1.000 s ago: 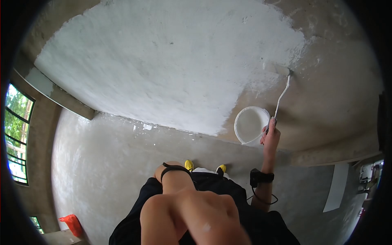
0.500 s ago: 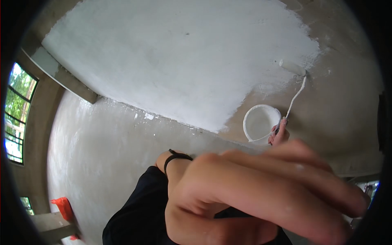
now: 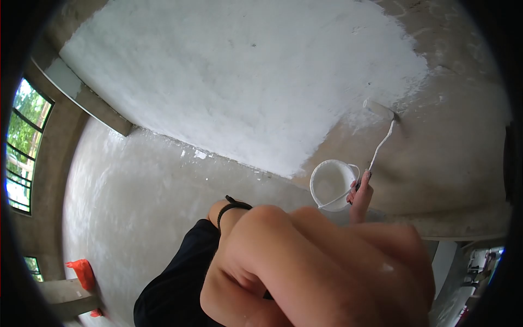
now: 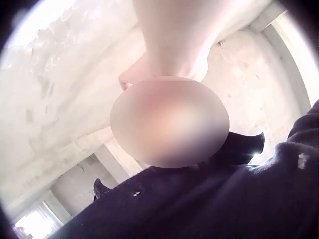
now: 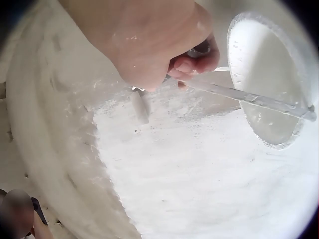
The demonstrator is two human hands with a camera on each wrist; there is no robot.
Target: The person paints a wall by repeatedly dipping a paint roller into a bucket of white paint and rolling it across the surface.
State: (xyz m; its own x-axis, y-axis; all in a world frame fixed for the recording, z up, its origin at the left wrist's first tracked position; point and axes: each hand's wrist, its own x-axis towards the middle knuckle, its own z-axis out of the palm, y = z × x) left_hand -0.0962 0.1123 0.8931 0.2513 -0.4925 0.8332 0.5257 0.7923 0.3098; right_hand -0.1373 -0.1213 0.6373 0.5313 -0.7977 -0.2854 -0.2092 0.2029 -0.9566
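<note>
Out in front, my right hand [image 3: 359,199] grips the handle of a paint roller [image 3: 378,109]. The roller's white-coated sleeve lies over the ragged edge of the painted area of the wall. From the same hand hangs a white bucket [image 3: 312,188], its pale bail [image 5: 239,95] running up to the fingers. Pale paint shows inside the bucket. My left hand [image 3: 327,256] is raised close to the head camera, large in view, with bent knuckles and its fingertips out of sight. In the left wrist view, the left hand [image 4: 172,45] is up at a blurred patch, and nothing shows in it.
White paint [image 3: 229,82] covers much of the wall, with bare brown plaster [image 3: 436,147] to the right. Below runs the grey floor [image 3: 141,180], speckled with paint along the wall's foot. A ledge [image 3: 81,95], a window [image 3: 27,141] and an orange bag [image 3: 81,274] are at left.
My left hand has come up and across to the right, close before the head camera. The roller and bucket have shifted slightly, the roller lower than half a second ago; the right hand keeps its grip.
</note>
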